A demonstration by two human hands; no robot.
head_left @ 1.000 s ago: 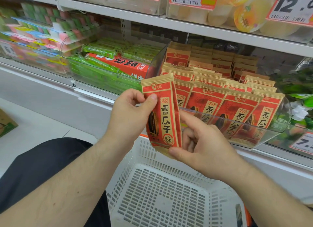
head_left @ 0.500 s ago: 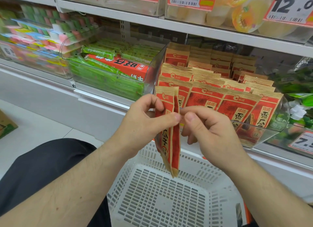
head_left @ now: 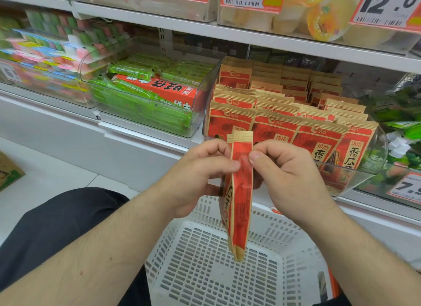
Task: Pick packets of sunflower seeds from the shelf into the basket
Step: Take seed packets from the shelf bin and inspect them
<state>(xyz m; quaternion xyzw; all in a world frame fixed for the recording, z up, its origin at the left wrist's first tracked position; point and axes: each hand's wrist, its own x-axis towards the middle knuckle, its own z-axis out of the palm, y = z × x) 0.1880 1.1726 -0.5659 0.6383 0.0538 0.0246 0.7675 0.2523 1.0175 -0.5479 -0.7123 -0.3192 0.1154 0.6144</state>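
Red and tan sunflower seed packets (head_left: 240,198) hang upright, edge-on to me, over the white slotted basket (head_left: 205,264). There look to be two packets pressed together. My left hand (head_left: 200,175) pinches them from the left near the top, and my right hand (head_left: 289,178) pinches them from the right at the same height. Behind my hands, a clear shelf bin (head_left: 373,169) holds several rows of the same packets (head_left: 319,137). Nothing lies in the part of the basket that I can see.
A clear bin of green bars and a red box (head_left: 155,89) stands left of the seed bin. Pastel sweets (head_left: 45,54) fill the far left. Price tags (head_left: 387,7) hang on the shelf above. A dark trouser leg (head_left: 57,232) lies at lower left, beside the white floor.
The packets have turned from facing me to edge-on and dropped lower over the basket. My right hand rose from their lower edge to pinch them near the top, opposite my left.
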